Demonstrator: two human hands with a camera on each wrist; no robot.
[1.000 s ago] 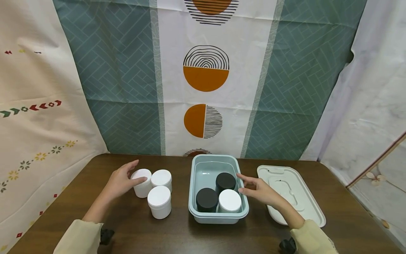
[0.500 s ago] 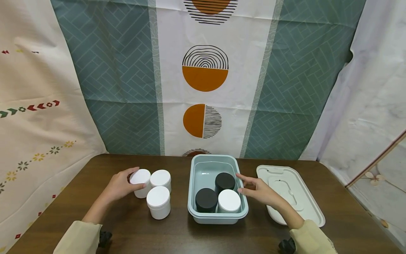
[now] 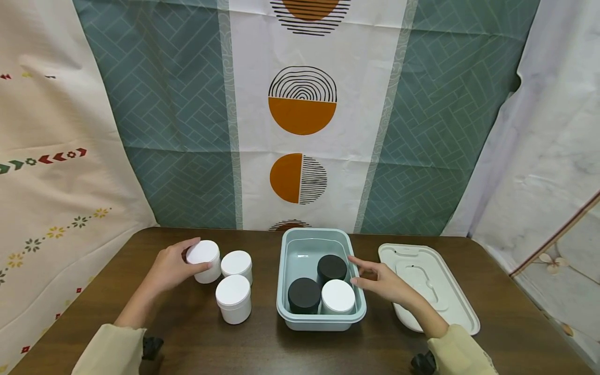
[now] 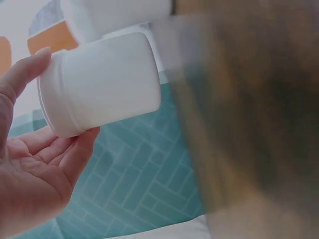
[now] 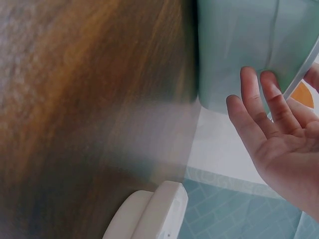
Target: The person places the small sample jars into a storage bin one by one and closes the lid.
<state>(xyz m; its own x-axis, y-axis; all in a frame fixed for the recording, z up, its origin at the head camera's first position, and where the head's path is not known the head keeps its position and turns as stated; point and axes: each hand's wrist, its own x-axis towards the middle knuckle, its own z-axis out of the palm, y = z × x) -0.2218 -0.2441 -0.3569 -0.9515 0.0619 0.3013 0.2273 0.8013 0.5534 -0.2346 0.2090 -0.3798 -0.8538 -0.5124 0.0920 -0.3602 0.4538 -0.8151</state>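
The left hand [image 3: 174, 264] pinches that white jar [image 4: 109, 82] around its lid [image 4: 55, 99] alone, so it could slip; the right hand [image 3: 382, 281], loose-fingered, is at the tub [image 3: 319, 326].

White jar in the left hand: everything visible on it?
White jar, plain, cylindrical and plastic-looking: smooth body, slightly wider lid on, no label on the sides seen. The left hand grips it at the lid, roughly upright, apparently lifted off the table. It's left of the light-blue bin, beside a similar jar; contents hidden.
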